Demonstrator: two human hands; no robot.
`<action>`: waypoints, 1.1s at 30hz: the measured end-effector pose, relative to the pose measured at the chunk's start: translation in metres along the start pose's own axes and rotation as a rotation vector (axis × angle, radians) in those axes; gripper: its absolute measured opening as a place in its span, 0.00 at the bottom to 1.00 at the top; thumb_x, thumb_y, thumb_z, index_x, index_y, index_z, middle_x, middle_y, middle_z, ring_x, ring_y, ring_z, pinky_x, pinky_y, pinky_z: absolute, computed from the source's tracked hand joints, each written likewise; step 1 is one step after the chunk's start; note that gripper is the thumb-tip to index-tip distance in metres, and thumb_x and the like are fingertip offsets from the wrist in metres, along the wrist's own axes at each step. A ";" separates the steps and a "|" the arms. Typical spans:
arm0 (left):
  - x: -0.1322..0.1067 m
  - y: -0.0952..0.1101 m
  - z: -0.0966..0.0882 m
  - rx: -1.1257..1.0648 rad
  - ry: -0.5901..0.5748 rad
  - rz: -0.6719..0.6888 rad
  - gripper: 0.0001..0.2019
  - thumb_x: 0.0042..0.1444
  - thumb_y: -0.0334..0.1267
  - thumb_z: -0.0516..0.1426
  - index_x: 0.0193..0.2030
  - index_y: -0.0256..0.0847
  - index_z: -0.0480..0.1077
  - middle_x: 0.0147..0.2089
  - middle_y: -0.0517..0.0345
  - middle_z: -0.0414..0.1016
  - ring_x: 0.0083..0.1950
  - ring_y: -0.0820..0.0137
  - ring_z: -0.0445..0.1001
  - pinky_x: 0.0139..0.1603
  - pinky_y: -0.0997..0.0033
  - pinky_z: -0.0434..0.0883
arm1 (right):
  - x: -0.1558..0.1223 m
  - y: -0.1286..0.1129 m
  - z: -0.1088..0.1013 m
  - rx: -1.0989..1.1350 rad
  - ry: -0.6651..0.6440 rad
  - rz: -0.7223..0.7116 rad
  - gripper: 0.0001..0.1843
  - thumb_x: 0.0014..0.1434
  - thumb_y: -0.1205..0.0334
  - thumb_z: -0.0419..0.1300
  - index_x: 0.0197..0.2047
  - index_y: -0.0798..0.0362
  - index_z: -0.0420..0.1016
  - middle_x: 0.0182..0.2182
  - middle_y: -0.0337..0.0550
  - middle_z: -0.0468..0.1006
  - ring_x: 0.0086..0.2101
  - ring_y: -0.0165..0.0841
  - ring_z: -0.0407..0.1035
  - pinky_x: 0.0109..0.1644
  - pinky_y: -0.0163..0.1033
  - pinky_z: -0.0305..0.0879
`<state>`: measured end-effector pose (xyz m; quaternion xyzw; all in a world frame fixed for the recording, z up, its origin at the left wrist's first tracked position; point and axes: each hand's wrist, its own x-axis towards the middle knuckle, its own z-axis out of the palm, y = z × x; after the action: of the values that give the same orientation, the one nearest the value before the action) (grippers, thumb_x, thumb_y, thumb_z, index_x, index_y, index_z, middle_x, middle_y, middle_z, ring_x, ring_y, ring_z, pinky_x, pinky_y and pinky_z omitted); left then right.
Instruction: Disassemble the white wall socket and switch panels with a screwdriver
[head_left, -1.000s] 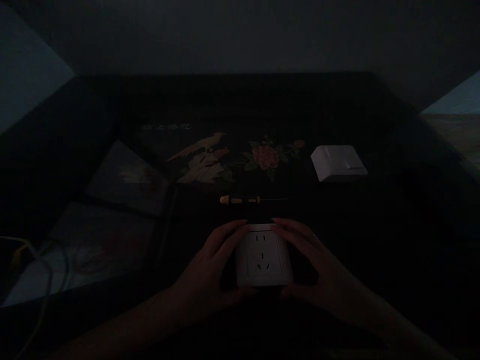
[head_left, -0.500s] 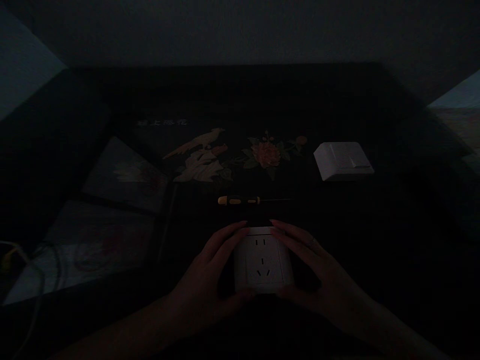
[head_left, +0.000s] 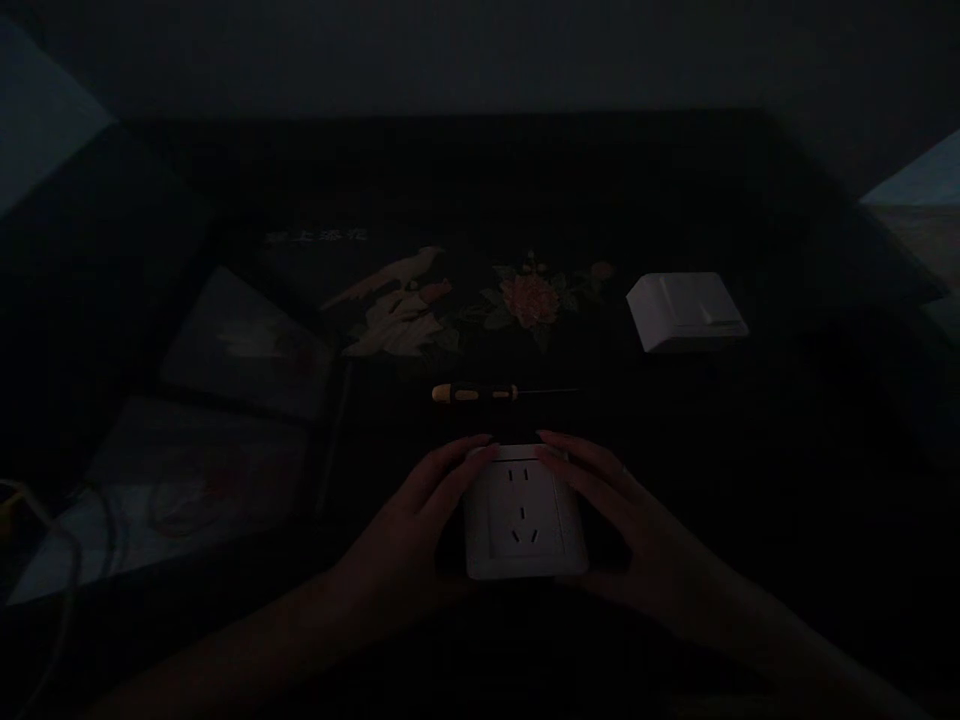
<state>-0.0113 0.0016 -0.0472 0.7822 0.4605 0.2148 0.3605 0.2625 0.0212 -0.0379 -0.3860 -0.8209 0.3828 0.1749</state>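
Between my two hands is a white wall socket [head_left: 525,515], its slotted face turned up toward me. My left hand [head_left: 420,520] grips its left side, fingertips on the far edge and the thumb low, mostly hidden in the dark. Along the right side my right hand [head_left: 630,520] holds it the same way, fingers over the far corner. Just beyond the socket lies a screwdriver [head_left: 480,393] with a black and yellow handle, its thin shaft pointing right. No finger touches the screwdriver.
A white box-like piece [head_left: 686,312] sits at the back right of the dark table [head_left: 420,430]. Bird and flower pictures decorate the tabletop, with window-like reflections at left. A pale cable [head_left: 71,560] hangs at the left edge. The scene is very dim.
Everything sits slightly higher in the view. The thumbs no longer show over the socket's near edge, and its face is more fully visible. Both hands still hold it.
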 end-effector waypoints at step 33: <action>0.003 -0.004 -0.003 -0.011 -0.020 0.056 0.53 0.47 0.51 0.70 0.73 0.55 0.43 0.73 0.43 0.51 0.71 0.47 0.58 0.65 0.40 0.68 | 0.003 -0.001 -0.006 -0.046 -0.034 -0.015 0.52 0.55 0.52 0.70 0.73 0.33 0.44 0.72 0.47 0.50 0.69 0.44 0.51 0.66 0.53 0.62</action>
<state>-0.0141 0.0068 -0.0481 0.7949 0.4338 0.2196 0.3630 0.2636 0.0265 -0.0331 -0.3772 -0.8352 0.3690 0.1546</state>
